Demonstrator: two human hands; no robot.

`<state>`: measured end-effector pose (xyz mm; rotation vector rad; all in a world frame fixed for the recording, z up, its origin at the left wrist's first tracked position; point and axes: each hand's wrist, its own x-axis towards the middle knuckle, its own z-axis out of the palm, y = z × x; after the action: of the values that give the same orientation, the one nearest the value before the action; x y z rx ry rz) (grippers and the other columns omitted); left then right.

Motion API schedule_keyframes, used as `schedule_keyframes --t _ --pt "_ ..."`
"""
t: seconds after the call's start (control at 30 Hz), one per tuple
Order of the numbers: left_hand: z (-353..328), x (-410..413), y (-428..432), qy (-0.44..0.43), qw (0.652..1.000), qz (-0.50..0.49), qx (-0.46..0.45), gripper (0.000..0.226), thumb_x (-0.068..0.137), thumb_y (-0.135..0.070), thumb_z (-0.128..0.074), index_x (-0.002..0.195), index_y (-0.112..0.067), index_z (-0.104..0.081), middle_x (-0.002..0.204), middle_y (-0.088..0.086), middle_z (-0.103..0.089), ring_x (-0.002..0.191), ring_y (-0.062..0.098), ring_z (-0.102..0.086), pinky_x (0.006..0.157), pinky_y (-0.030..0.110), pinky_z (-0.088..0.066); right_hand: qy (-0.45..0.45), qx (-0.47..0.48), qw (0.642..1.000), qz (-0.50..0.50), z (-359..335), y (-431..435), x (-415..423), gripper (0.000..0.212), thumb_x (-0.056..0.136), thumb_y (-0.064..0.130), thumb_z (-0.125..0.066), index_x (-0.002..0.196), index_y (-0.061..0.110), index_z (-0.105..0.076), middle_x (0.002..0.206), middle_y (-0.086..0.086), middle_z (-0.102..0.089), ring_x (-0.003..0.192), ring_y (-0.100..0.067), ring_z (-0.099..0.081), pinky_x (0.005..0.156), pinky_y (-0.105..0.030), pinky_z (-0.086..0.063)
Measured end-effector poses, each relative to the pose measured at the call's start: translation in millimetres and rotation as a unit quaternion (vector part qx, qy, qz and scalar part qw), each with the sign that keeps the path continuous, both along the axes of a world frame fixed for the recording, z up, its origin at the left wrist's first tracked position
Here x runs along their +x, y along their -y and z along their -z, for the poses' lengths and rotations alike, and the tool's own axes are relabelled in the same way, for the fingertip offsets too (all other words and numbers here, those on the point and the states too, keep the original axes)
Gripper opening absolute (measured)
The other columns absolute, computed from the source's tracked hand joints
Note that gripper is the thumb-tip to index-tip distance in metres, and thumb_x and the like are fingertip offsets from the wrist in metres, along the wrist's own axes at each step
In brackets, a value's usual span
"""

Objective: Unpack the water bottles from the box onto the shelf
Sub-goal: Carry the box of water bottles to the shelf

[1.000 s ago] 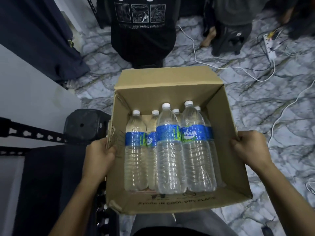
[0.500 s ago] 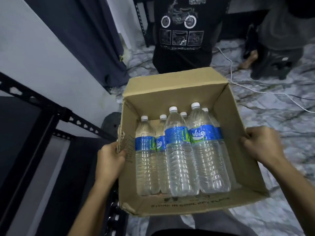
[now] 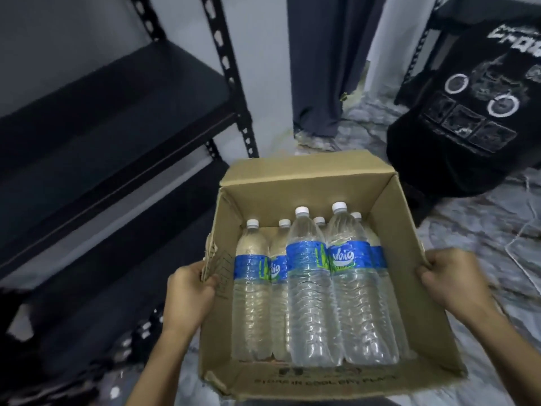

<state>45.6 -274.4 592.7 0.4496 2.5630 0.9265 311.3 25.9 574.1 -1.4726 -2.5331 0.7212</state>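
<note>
Dark shelf (image 3: 117,92) left, bottles (image 3: 310,288) in box (image 3: 409,273) (caps (image 3: 302,210) away)

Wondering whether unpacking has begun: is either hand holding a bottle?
No, the left hand and the right hand each grip a side wall of the box, while the bottles lie inside it untouched.

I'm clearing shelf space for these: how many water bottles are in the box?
6 bottles, counted by their caps, all in the box: two at its left, two in front, two behind those. Others may be hidden.
</note>
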Motion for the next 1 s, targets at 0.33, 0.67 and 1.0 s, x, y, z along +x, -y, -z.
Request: schedule_keyframes --t 0.33,0.67,1.0 --pt "-5 59 138 -0.024 0.983 -0.180 -0.020 0.018 0.084 0.001 -0.061 0.072 -0.006 -0.072 0.060 0.006 -0.071 0.063 0.025 -0.068 0.058 0.037 -0.053 -0.011 -0.007 0.987 -0.163 2 74 -54 0.045 0.075 -0.004 -0.068 0.042 0.003 -0.038 0.038 -0.015 -0.043 0.039 -0.025 -0.045 0.041 -0.035 -0.027" --pt "-2 101 250 -0.016 0.952 -0.304 -0.018 0.023 0.084 0.006 -0.062 0.067 -0.008 -0.069 0.050 0.002 -0.063 0.046 0.015 -0.053 0.041 0.029 -0.038 -0.047 -0.047 0.960 -0.272 12 164 -97 0.041 0.071 -0.009 -0.066 0.041 0.001 -0.040 0.038 -0.017 -0.046 0.036 -0.019 -0.045 0.039 -0.023 -0.030" --pt "26 112 287 -0.010 0.924 -0.381 -0.021 0.017 0.090 -0.006 -0.066 0.076 -0.006 -0.075 0.062 0.012 -0.072 0.062 0.031 -0.071 0.053 0.045 -0.057 -0.065 -0.077 0.940 -0.327 39 203 -137 0.052 0.073 -0.010 -0.064 0.041 0.015 -0.031 0.036 -0.005 -0.035 0.031 -0.015 -0.032 0.036 -0.024 -0.023"
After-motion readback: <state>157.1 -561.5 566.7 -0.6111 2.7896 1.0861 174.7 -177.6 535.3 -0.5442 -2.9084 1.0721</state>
